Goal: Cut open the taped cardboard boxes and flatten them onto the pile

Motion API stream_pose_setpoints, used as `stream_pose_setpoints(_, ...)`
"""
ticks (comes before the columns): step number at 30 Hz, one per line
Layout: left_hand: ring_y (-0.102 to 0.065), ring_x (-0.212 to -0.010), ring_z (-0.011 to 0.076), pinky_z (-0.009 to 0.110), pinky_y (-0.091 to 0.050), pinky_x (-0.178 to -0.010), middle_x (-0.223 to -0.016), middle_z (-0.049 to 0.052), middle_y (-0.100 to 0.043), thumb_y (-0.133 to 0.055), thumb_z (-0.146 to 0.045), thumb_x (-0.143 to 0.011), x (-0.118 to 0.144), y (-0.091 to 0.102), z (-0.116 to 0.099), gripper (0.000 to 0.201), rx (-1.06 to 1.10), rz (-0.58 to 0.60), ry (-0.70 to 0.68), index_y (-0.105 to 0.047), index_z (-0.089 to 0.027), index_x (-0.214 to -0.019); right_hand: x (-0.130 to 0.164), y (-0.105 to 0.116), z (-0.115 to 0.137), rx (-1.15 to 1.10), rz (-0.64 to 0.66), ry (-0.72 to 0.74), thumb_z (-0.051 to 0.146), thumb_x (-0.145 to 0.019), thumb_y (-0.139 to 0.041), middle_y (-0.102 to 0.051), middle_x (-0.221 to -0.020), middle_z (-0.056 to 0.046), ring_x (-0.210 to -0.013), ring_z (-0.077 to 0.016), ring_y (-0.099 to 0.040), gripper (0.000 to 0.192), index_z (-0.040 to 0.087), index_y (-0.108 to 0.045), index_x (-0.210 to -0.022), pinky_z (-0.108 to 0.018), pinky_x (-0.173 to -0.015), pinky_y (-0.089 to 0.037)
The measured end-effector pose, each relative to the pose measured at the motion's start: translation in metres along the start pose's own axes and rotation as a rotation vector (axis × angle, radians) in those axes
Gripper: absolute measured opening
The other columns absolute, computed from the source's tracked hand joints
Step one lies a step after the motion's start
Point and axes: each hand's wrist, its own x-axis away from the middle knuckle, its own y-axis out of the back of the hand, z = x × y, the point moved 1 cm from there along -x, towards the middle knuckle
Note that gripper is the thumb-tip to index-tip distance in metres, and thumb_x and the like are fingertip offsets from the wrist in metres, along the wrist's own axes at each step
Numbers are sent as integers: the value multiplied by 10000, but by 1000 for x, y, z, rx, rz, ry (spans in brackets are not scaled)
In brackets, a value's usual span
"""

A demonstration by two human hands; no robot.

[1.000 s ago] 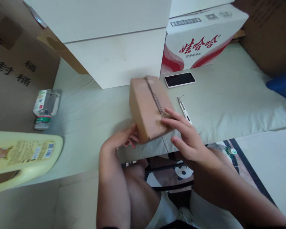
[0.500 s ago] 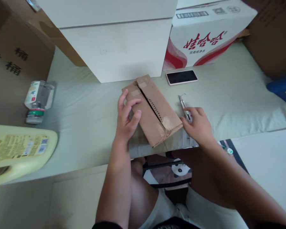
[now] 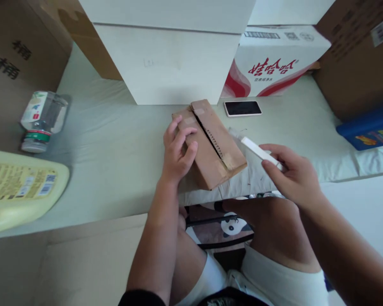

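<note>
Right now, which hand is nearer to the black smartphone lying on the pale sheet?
Right. The right hand, holding a white cutter, is just below the smartphone; the left hand rests on the cardboard box, farther left.

Bare forearms and hands, bare knees, white shorts, a dark hem at the waist.

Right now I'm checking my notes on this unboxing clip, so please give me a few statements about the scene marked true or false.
1. The left hand rests on the small brown cardboard box. True.
2. The right hand holds a pair of scissors. False: it holds a slim white utility knife.
3. The smartphone lies screen up behind the box. True.
4. The plastic bottle stands upright. False: it lies on its side.
</note>
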Motion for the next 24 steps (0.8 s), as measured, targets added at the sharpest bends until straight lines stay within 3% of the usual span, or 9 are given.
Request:
stream_pose_setpoints(4,-429,-1492,356,537,-291,-1256,-1564,157,-494,-517,-652,-968,1,-1,2,500,-78,23,-55,-720,-232,-1147,13,12,35,81,65,198,333,-942,-626,-703,-657,2,-506,-145,-613,167,264,-778,-942,-278,-474,-455)
stream_pose_setpoints(7,-453,-1475,340,535,-315,-1249,-1567,148,-501,-466,-650,-991,2,-3,5,509,-157,10,-91,-706,-240,-1172,18,15,48,186,72,241,272,-998,-552,-697,-588,13,-474,-129,-647,262,218,-806,-1027,-251,-470,-484)
stream_pose_setpoints(10,-468,-1469,326,526,-333,-1244,-1567,149,-501,-434,-596,-1021,2,-6,6,472,-217,2,-123,-695,-239,-1185,20,17,56,325,-21,256,256,-1007,-559,-735,-611,4,-505,-127,-697,286,153,-788,-1143,-228,-520,-537)
stream_pose_setpoints(14,-465,-1479,313,513,-356,-1234,-1563,146,-510,-461,-511,-1027,2,-8,6,387,-250,0,-142,-687,-240,-1186,23,20,64,535,-110,321,284,-1044,-533,-758,-654,-25,-539,-141,-717,304,143,-796,-1103,-236,-495,-506)
stream_pose_setpoints(20,-474,-1469,313,500,-341,-1241,-1562,137,-519,-481,-404,-1024,5,-13,0,325,-274,-37,-114,-692,-227,-1197,23,26,77,749,0,483,341,-1085,-454,-776,-720,-44,-434,-132,-606,378,192,-800,-1107,-283,-405,-355)
stream_pose_setpoints(24,-473,-1472,316,495,-336,-1243,-1563,146,-519,-484,-380,-1018,6,-14,-4,331,-289,-41,-97,-702,-215,-1203,18,27,89,818,64,536,376,-1104,-356,-736,-640,-42,-375,-137,-547,489,193,-805,-1037,-284,-384,-325)
